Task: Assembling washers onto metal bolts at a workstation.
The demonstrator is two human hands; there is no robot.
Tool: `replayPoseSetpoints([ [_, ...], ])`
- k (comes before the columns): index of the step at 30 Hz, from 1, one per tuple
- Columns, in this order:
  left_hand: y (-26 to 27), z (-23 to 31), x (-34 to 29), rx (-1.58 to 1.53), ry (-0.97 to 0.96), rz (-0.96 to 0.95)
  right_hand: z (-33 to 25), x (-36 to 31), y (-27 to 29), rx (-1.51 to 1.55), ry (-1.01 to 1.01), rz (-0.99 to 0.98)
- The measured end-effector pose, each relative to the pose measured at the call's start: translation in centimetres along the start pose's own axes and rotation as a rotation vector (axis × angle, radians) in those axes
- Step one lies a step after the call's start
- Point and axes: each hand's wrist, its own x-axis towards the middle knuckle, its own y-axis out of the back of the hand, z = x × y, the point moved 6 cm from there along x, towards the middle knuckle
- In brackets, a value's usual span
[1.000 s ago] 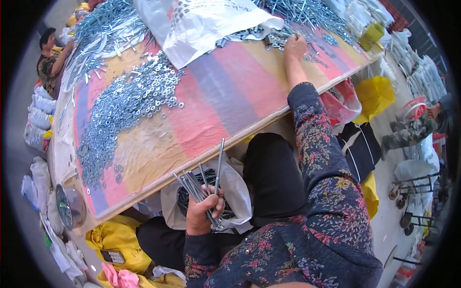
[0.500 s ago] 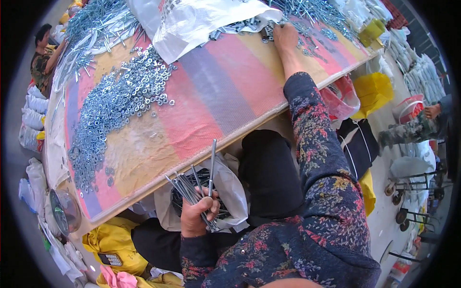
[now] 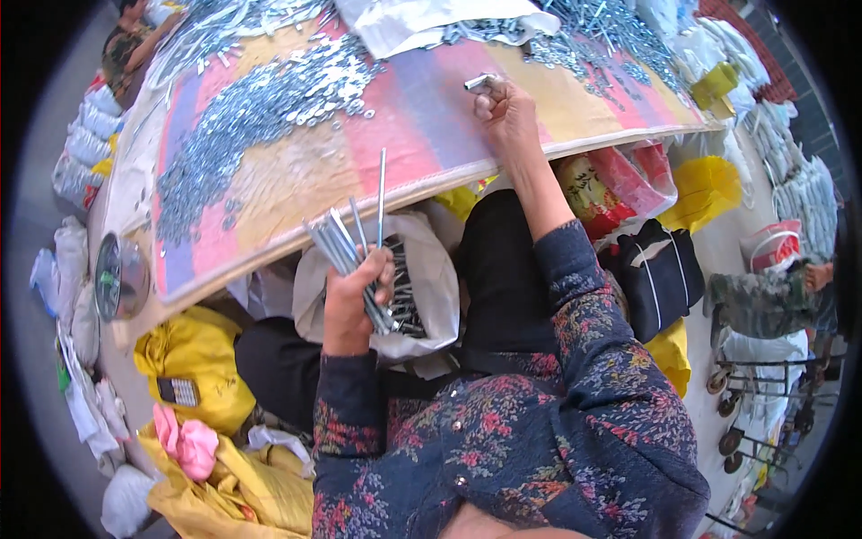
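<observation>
My left hand point(image 3: 355, 292) is closed round a bundle of long metal rods point(image 3: 330, 242), with one thin rod point(image 3: 382, 193) standing taller than the others. It is over an open white sack point(image 3: 440, 287) between my knees, which has more dark rods inside. My right hand point(image 3: 510, 115) pinches a short metal sleeve point(image 3: 479, 82) above the striped table cover point(image 3: 431, 121). Beyond it, more short sleeves point(image 3: 489, 31) lie at the edge of a white plastic sheet point(image 3: 395, 22). A broad heap of washers or nuts point(image 3: 269, 103) spreads over the table's left part.
Long bolts point(image 3: 611, 31) lie at the table's far right, near a yellow-green container point(image 3: 714, 85). A round clear tub point(image 3: 121, 278) stands at the left corner. Yellow bags point(image 3: 202, 368) sit by my left leg. Another person point(image 3: 135, 45) is at the far left.
My right hand has drawn back from the sleeves at the sheet's edge, bringing one sleeve toward me. My left hand still grips the rods. The view has shifted.
</observation>
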Motion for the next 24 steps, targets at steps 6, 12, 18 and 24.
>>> replayPoseSetpoints([
  [6,0.8,1.2,-0.3,0.066,-0.085,0.058,3.2,-6.0,-6.8,-0.001,-0.157,-0.281],
  [12,-0.1,2.6,-0.4,0.052,-0.131,-0.021,2.3,-7.1,-9.0,-0.15,-0.069,-0.311],
  [18,0.9,0.6,-0.1,0.037,-0.112,0.017,1.5,-8.4,-9.2,-1.294,0.794,-0.12],
  [24,1.3,0.0,-0.3,-0.05,-0.058,0.0,4.2,-9.3,-8.9,-1.416,0.668,-0.261],
])
